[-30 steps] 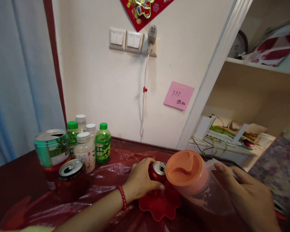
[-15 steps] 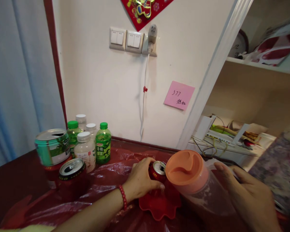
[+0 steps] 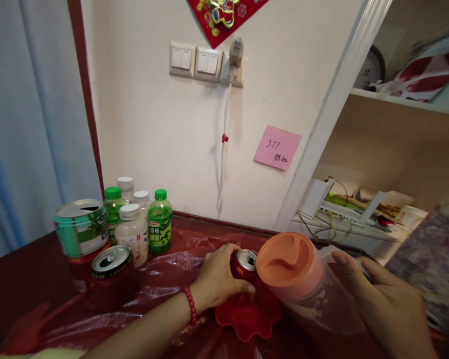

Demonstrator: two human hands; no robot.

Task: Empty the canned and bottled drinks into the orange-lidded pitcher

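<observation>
My left hand point(image 3: 220, 276) is wrapped round a small red drink can point(image 3: 246, 264) with an opened silver top. Under and in front of the can lies a red dish with a wavy rim point(image 3: 249, 319). My right hand point(image 3: 391, 299) grips the handle of a translucent plastic pitcher point(image 3: 322, 304), which leans to the left. Its orange lid point(image 3: 286, 262) is close beside the can's top; whether they touch I cannot tell. The pitcher's lower part is dark and blends into the table.
At the left stand a dark red can point(image 3: 112, 279), a green can point(image 3: 82, 229) stacked on a red one, and several bottles, among them a green tea bottle point(image 3: 160, 222). Clear plastic film point(image 3: 164, 279) covers the table. A power cord point(image 3: 221, 174) hangs down the wall. Shelves point(image 3: 404, 104) stand at the right.
</observation>
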